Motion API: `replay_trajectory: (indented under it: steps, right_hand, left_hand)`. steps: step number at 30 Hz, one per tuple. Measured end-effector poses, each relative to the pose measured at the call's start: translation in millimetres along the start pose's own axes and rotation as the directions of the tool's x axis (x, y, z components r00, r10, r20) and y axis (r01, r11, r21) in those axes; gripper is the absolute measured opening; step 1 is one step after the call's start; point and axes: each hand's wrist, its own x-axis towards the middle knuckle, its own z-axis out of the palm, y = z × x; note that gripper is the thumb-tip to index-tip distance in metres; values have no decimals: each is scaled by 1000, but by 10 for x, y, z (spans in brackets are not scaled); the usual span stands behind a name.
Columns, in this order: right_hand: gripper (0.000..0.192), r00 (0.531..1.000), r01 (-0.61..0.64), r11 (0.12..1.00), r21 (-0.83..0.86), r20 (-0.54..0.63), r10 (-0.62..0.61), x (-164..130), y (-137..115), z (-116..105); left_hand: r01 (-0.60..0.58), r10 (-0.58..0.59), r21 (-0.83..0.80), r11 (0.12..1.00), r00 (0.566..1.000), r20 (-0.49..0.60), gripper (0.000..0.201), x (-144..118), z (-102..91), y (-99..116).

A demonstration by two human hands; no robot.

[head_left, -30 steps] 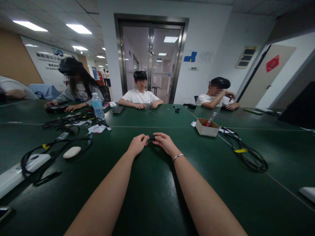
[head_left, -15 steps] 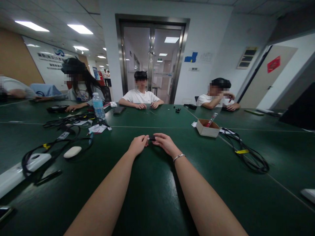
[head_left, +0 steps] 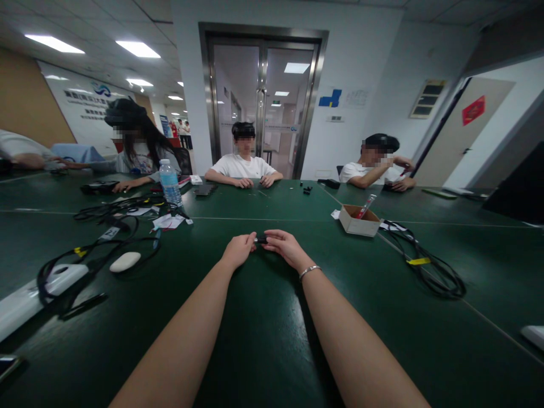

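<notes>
A small, dark, short cylinder-like piece (head_left: 260, 240) with a silvery left end is held between my two hands, low over the green table. My left hand (head_left: 239, 250) pinches its silvery end between thumb and fingers. On the other side, my right hand (head_left: 287, 247) grips the black end with its fingertips, a silver bracelet (head_left: 310, 272) round the wrist. The piece is too small, and too covered by fingers, to tell its exact kind.
Left on the green table (head_left: 263, 340) lie black cables (head_left: 46, 272), a white mouse (head_left: 125, 262) and a water bottle (head_left: 170, 184). To the right are a small open box (head_left: 359, 225) and a coiled cable (head_left: 437, 277). Several people sit around the table.
My hands stay almost in place, both still on the small piece. The person at the right has shifted a raised hand slightly away from the face.
</notes>
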Motion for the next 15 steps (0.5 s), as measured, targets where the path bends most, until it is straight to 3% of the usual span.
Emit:
replay_trajectory:
  steps: [9,15]
  right_hand:
    - [21,999,-31,997,-69,4,32,-7,-16,11]
    - [12,999,-46,995,-92,-31,43,-14,-42,52]
  left_hand:
    - [6,-6,14,1000,1000,-15,55,-4,9,14]
    - [-33,32,-27,999,999,-41,42,25,54,-47]
